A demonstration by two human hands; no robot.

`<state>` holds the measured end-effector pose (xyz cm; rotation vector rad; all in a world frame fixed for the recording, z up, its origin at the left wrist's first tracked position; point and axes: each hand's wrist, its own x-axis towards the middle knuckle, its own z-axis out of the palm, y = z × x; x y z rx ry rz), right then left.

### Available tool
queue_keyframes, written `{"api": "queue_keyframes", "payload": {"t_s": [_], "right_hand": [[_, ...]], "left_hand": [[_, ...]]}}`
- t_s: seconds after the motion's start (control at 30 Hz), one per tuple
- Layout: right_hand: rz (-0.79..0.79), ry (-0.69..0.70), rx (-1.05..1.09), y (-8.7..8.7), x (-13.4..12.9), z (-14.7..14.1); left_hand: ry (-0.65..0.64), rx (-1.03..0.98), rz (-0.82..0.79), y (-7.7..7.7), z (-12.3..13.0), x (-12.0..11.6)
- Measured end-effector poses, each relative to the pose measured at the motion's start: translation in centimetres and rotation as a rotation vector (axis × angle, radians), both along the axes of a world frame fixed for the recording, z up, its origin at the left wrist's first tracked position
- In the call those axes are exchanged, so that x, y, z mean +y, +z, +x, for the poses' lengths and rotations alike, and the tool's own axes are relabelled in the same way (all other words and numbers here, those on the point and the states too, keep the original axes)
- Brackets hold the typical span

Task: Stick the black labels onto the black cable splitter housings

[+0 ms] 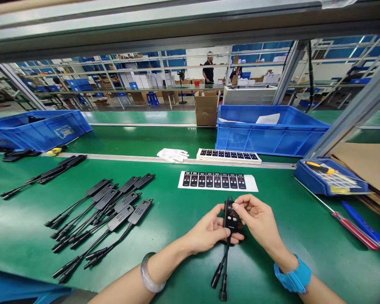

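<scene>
My left hand (210,230) is wrapped round a small black controller (227,236) with a hanging loop and two short cables ending in plugs. Its face is covered by a black label (232,217) with red and white markings. At the label's upper right, the thumb and forefinger of my right hand (256,217) are closed on its edge. Just beyond my hands lies a white sheet (251,182) with a row of several such labels, bare at its right end. Several more black controllers (120,217) with cables lie to the left, their faces without labels.
A stack of label sheets (228,156) and a white glove (173,155) lie along the metal rail. Blue bins (266,137) stand behind and at far left. On the right are a small blue tray (351,185), a red-handled screwdriver (356,230) and a blue pen-like tool (365,223).
</scene>
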<state>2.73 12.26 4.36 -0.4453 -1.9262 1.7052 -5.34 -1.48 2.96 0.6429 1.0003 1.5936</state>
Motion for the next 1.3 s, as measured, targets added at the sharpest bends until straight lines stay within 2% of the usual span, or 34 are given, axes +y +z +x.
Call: {"api": "queue_keyframes", "payload": {"t_s": [0.6,1.1,1.2,1.3], "right_hand": [[-0.029,-0.003,-0.016,-0.2,0.3,-0.1],[-0.061,0.022,-0.040,-0.8,0.5,-0.2],[-0.035,0.010,-0.036,-1.3,0.8,-0.3],[0.056,-0.003,-0.053,-1.5,1.2,-0.4]], "left_hand": [[-0.006,0.039,-0.016,0.2,0.0,-0.1],[-0.009,0.053,-0.009,-0.3,-0.1,0.0],[-0.012,0.054,-0.022,-0.3,-0.2,0.0],[-0.007,0.020,-0.038,-0.2,-0.3,0.1]]}}
